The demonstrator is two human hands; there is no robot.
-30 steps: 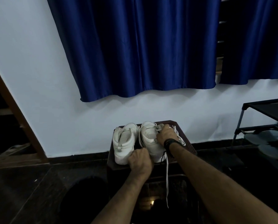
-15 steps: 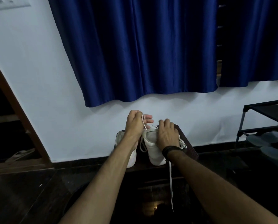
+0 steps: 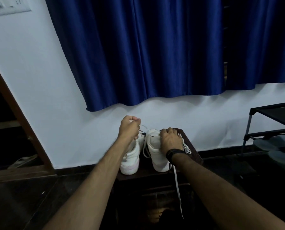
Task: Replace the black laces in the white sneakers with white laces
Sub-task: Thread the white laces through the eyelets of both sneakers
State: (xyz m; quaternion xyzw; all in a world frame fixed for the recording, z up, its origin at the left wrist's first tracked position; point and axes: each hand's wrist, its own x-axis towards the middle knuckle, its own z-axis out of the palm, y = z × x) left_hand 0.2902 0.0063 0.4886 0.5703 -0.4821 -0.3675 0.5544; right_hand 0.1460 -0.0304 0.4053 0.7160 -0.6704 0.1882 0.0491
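Two white sneakers stand heel-first on a small dark wooden stool [image 3: 194, 156]: the left sneaker [image 3: 131, 161] and the right sneaker [image 3: 156, 153]. My left hand [image 3: 129, 127] is raised above them and pinches a white lace [image 3: 144, 147] that runs down to the right sneaker. Gripping the top of the right sneaker is my right hand [image 3: 170, 140], which hides the shoe's front. Another white lace end [image 3: 178, 190] hangs down over the stool's front edge. No black lace is plainly visible.
A white wall and blue curtain [image 3: 146, 55] are right behind the stool. A black metal shoe rack [image 3: 271, 130] with footwear stands at the right. A wooden door frame [image 3: 17, 113] is at the left. The floor is dark and glossy.
My left hand rose from the sneakers' heels to above the shoes, drawing the white lace up. The right hand stayed on the right sneaker. The camera tilted up a little.
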